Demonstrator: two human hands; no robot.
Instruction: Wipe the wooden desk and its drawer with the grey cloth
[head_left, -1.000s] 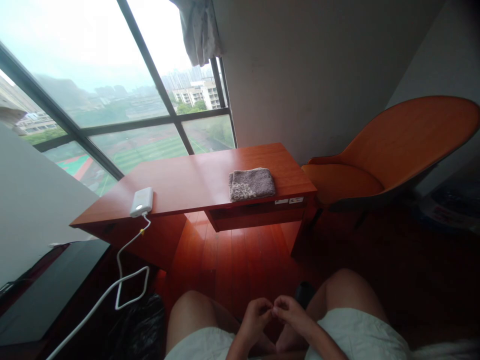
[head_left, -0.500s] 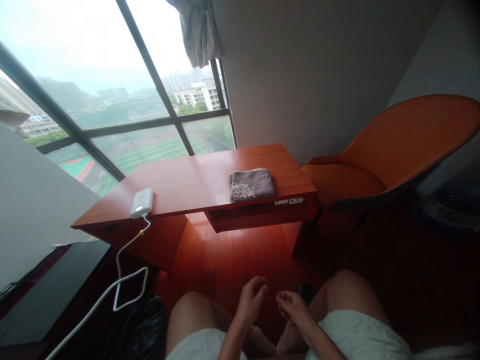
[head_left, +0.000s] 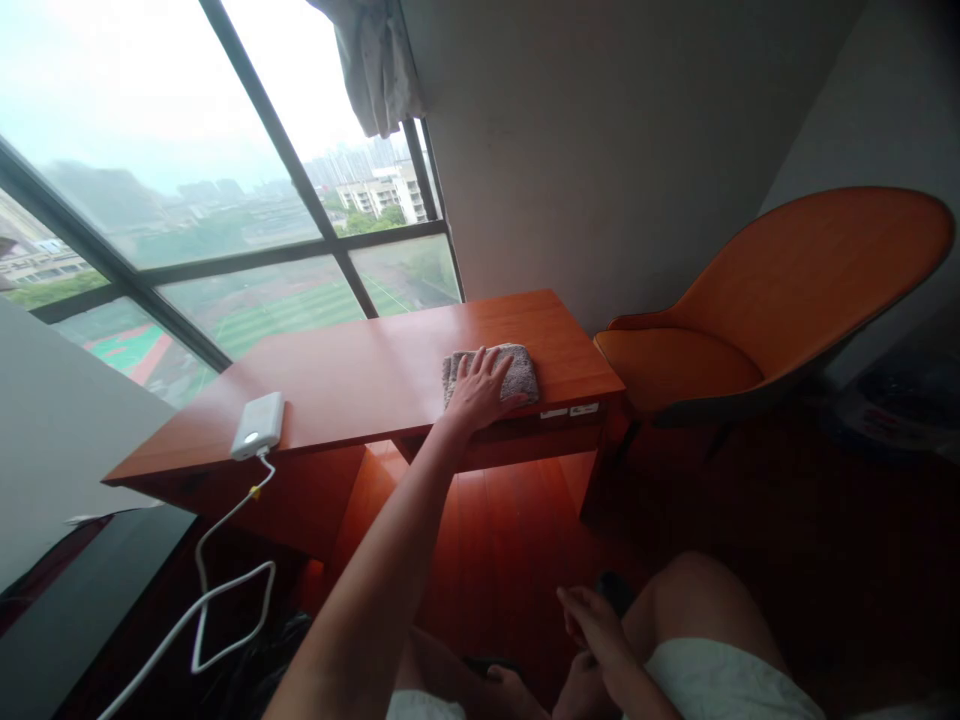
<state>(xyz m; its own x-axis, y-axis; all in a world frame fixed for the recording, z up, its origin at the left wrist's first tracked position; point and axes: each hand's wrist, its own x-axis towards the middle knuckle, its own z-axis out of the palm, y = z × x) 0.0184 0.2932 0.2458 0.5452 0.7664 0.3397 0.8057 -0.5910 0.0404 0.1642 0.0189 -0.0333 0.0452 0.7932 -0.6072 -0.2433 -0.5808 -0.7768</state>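
I had the left hand (head_left: 481,393) splayed, ungripped, over the folded towel (head_left: 523,378) on the desk (head_left: 345,370): a contact step, I judged; grasping called for curling fingers. Whether the right hand (head_left: 595,622) held anything, I couldn't tell.

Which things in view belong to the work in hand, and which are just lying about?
In the work:
- folded grey-brown terry cloth, under the spread left hand
- glossy reddish-brown wooden desk, bearing the cloth

Apparently just lying about:
- white rectangular plastic-looking device with its white cable
- orange curved-back chair
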